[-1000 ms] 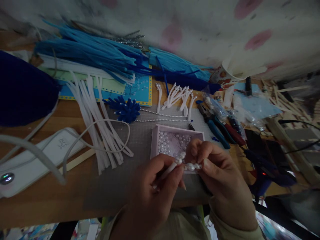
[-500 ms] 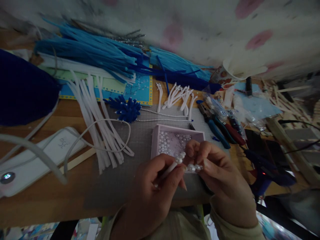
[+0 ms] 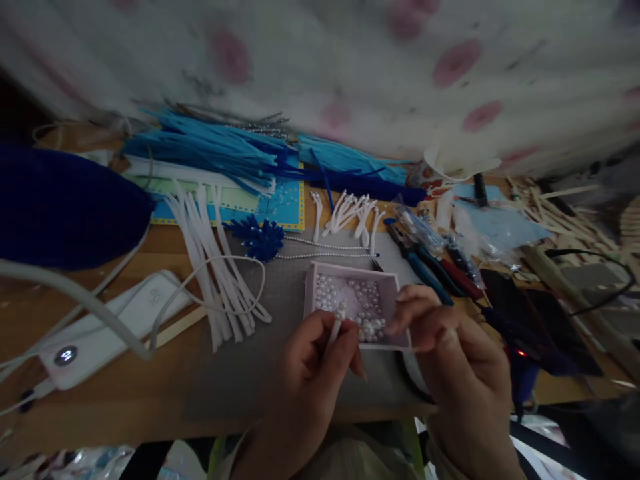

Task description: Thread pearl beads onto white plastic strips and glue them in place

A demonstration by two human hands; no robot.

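My left hand [image 3: 313,373] pinches a white pipe-cleaner stem [image 3: 333,331], its upper end topped with small pearl beads [image 3: 342,309]. A cluster of larger pearl beads [image 3: 371,328] shows just right of the left fingertips, over the box; I cannot tell whether it is joined to the stem. My right hand [image 3: 463,367] is at the right end of the pink box [image 3: 309,293], thumb and index finger pressed together and slightly blurred. Whatever they hold is too small to make out. Loose pearl beads [image 3: 327,291] lie inside the box.
Behind the box are finished white stems [image 3: 350,217], a blue pipe-cleaner flower [image 3: 260,238] and bead strings [image 3: 325,253]. White pipe cleaners [image 3: 215,267] and a power bank [image 3: 120,327] lie left. Pliers [image 3: 430,273] and a glue gun [image 3: 525,360] are at right.
My right hand has moved away to the right from the left fingers and the beads between them. The stem in my left hand stands more upright. The camera view has tilted up.
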